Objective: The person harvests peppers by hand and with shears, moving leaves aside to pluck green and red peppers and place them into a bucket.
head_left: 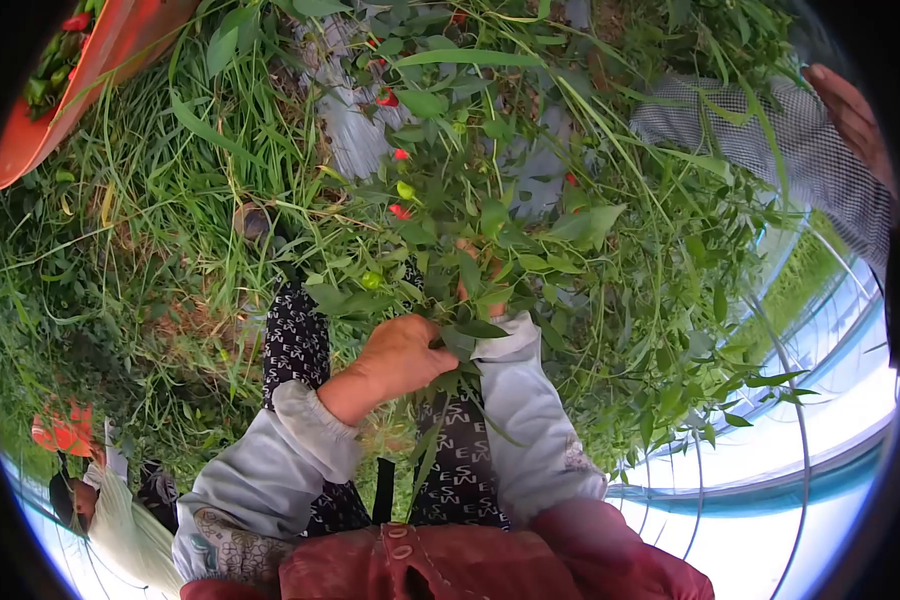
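Observation:
Leafy pepper plants [470, 215] stand in front of me, with small red peppers [400, 211] and a green pepper [371, 280] among the leaves. My left hand [402, 355] is closed in a pinch at the leaves and stems just above my knees; what lies between the fingertips is too small to make out. My right hand [482, 275] reaches forward into the foliage, mostly covered by leaves, so its fingers and anything in them are hidden. Grey-white sleeves cover both forearms.
An orange container [90, 90] holding green and red peppers is at the upper left. A co-worker's hand [852, 120] and checked cloth [770, 130] show at the upper right. Another person [120, 515] is at the lower left. Greenhouse hoops [805, 440] curve along the right.

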The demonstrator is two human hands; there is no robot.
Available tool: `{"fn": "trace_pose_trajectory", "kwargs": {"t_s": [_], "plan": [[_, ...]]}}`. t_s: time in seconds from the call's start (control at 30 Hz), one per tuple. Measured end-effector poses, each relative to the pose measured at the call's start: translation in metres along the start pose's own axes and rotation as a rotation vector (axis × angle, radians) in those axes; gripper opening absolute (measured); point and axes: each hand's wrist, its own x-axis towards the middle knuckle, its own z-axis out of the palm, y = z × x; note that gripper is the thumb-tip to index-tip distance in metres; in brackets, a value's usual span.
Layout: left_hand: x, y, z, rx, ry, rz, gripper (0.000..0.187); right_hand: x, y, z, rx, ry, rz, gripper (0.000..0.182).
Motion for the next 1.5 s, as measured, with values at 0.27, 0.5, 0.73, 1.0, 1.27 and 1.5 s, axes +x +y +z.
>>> {"fn": "trace_pose_trajectory", "kwargs": {"t_s": [0.27,0.5,0.73,1.0,1.27,1.5], "plan": [[-0.017,0.021,0.005,-0.092,-0.313,0.008,0.033,0.005,-0.014,0.019,-0.234,0.295,0.136,0.032],[-0.018,0.005,-0.079,-0.638,-0.035,-0.018,0.020,0.002,-0.044,0.029,-0.442,0.444,0.253,0.028],[0.033,-0.015,-0.103,-0.698,0.209,0.033,0.013,0.007,-0.067,0.006,-0.607,0.560,0.397,0.025],[0.090,-0.032,-0.059,0.083,0.325,0.084,0.031,-0.001,-0.065,0.034,-0.641,0.587,0.219,0.031],[0.141,-0.044,-0.049,0.734,0.230,0.181,0.033,0.002,-0.063,0.039,-0.591,0.619,0.291,0.033],[0.135,-0.029,-0.041,0.896,0.281,0.110,0.028,0.006,-0.062,0.044,-0.652,0.607,0.275,0.030]]}}
